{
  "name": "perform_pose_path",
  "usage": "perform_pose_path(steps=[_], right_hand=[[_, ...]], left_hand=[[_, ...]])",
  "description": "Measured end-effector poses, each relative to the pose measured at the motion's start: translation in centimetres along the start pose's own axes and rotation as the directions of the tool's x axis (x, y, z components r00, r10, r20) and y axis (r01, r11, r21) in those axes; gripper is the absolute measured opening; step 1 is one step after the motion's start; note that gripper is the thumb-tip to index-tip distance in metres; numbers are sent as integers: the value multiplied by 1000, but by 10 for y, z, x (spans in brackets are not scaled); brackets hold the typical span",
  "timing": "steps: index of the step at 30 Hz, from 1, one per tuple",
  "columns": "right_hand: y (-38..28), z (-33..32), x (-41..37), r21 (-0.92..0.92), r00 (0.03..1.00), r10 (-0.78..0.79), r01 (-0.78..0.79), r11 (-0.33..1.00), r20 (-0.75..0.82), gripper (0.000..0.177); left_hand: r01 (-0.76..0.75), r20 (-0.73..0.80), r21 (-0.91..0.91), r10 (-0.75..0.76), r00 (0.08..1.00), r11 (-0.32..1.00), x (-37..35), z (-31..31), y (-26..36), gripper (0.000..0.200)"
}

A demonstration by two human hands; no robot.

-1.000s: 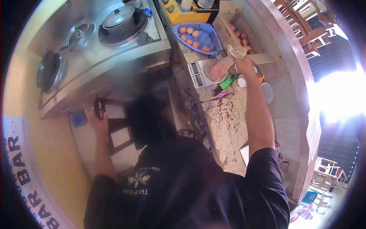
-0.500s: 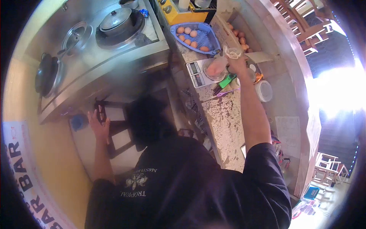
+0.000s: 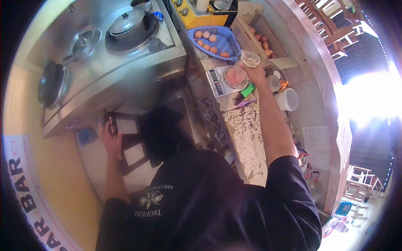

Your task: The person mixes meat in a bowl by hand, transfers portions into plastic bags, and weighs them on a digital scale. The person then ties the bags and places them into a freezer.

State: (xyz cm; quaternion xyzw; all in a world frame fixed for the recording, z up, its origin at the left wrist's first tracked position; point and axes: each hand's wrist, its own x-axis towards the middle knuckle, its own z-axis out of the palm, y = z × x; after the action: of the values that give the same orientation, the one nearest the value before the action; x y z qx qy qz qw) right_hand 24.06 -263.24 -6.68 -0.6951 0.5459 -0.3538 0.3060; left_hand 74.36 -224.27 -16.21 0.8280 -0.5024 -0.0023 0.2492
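My right hand (image 3: 254, 74) grips a clear plastic cup (image 3: 250, 59) near its rim, above the right side of a digital scale (image 3: 216, 82). On the scale stands a clear bowl (image 3: 236, 78) with pinkish contents. My left hand (image 3: 111, 140) hangs low on the left with fingers spread and nothing in it. It overlaps a dark frame (image 3: 133, 137) below in this view. Beside the scale lie a green-handled tool (image 3: 248, 90) and a purple-handled utensil (image 3: 247, 103).
A blue basket (image 3: 233, 41) with several eggs sits behind the scale, next to a cardboard box (image 3: 244, 33) of eggs. White tub (image 3: 287, 99) and clear jar (image 3: 273, 83) stand right of my forearm. At left, a lidded pot (image 3: 127, 23) rests on the stove.
My right hand has moved slightly left and towards me with the cup, closer to the bowl. A pale blur over the bowl is gone. My left hand has barely shifted.
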Motion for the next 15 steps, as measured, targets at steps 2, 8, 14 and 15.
perform_pose_path(steps=[2, 8, 14, 15], right_hand=[[5, 3, 4, 11, 1000, -19, 19, 1000, -3, 50], [5, 4, 10, -19, 1000, -31, 31, 999, -3, 47], [13, 5, 16, -29, 1000, -2, 2, 1000, 29, 47], [14, 6, 17, -23, 1000, -17, 17, 1000, 27, 47]], left_hand=[[25, 15, -49, -24, 1000, 998, 0, -3, 3, 70], [-40, -12, 2, 40, 999, 999, 0, 5, -11, 70], [-55, -32, 12, 55, 998, 998, -2, 6, -13, 71], [-53, -33, 11, 53, 998, 999, -3, 7, -13, 71]])
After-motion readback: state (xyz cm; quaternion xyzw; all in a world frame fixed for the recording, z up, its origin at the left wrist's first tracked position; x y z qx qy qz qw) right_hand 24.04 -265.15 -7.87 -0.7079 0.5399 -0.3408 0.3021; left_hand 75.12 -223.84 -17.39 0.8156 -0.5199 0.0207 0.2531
